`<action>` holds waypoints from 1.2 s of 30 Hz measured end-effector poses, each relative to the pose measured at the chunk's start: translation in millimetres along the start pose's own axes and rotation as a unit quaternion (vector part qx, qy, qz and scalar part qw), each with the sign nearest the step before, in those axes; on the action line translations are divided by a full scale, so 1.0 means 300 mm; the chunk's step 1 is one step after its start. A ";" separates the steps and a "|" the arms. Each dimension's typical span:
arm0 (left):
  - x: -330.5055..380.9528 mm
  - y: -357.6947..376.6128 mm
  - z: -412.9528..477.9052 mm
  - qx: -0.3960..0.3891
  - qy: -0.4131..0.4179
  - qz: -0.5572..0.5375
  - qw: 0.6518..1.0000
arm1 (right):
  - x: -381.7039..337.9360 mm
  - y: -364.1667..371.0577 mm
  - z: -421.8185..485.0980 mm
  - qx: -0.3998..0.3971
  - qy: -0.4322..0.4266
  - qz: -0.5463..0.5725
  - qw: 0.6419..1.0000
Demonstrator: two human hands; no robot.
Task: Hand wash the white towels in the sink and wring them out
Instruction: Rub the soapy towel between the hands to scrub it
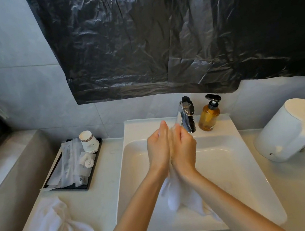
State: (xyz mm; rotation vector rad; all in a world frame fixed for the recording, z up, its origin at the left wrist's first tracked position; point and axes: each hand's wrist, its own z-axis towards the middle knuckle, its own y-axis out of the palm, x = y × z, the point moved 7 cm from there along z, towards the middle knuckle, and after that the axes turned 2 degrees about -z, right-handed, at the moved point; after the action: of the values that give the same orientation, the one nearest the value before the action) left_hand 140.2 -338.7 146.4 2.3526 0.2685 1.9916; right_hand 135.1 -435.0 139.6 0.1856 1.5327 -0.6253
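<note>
Forearms (138,211): ours reach in over the near edge of the sink (230,163) and meet above its middle.
Left hand (158,149): above the sink's centre, with straight fingers pointing at the faucet (188,118) behind the sink. Its palm is pressed flat on the towel (174,199).
Right hand (183,148): against the towel's other side, fingers curled round its upper part in a grip.
Towel: sandwiched between both hands over the sink. Its long axis runs from the faucet side toward the sink's near edge, and the loose end hangs into the basin there.
Coming move: we judge this to be scrubbing. Both hands sit level at the faucet end, so to wring we must slide one down that axis toward the hanging end.
Second towel (54,229): crumpled on the worktop (104,198) left of the sink, well apart from our hands, on the left hand's side.
</note>
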 end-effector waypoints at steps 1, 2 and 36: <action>0.006 -0.012 0.011 0.011 0.003 -0.008 1.000 | -0.011 0.008 -0.041 -0.018 -0.022 -0.007 1.000; 0.010 -0.021 0.021 0.022 0.005 -0.007 1.000 | -0.027 0.016 -0.065 -0.035 -0.048 -0.017 0.998; 0.002 -0.028 0.048 -0.203 0.096 0.231 0.947 | -0.119 -0.013 0.085 -0.282 -0.109 -0.033 0.953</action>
State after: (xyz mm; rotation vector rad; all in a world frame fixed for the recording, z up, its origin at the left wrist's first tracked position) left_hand 153.5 -329.3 143.2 2.0881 -0.6886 2.1879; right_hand 158.3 -441.5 176.6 -0.3612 1.4463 -0.2275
